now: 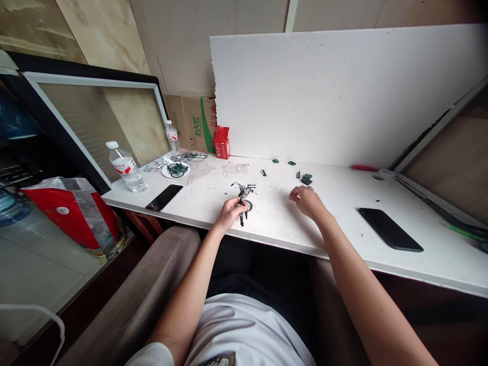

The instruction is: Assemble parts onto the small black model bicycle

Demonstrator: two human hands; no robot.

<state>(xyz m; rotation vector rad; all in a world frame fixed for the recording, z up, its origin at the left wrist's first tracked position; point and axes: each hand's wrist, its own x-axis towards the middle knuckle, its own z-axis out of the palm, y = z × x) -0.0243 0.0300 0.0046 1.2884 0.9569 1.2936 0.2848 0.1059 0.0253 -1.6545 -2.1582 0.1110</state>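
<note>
My left hand is closed around a small black model bicycle just above the front part of the white table. The handlebar points up and away, and a spoked wheel shows beside my fingertips. My right hand is low over the table to the right, its fingers curled together and pointing left. Whatever may be between those fingertips is hidden. Tiny dark bits lie just left of it. Beyond it are small dark green and black plastic pieces.
A white dish holds green model parts, with black part frames behind it. Phones lie at left and right. Water bottles, a red box, a clear plastic tray and a tall white board stand around.
</note>
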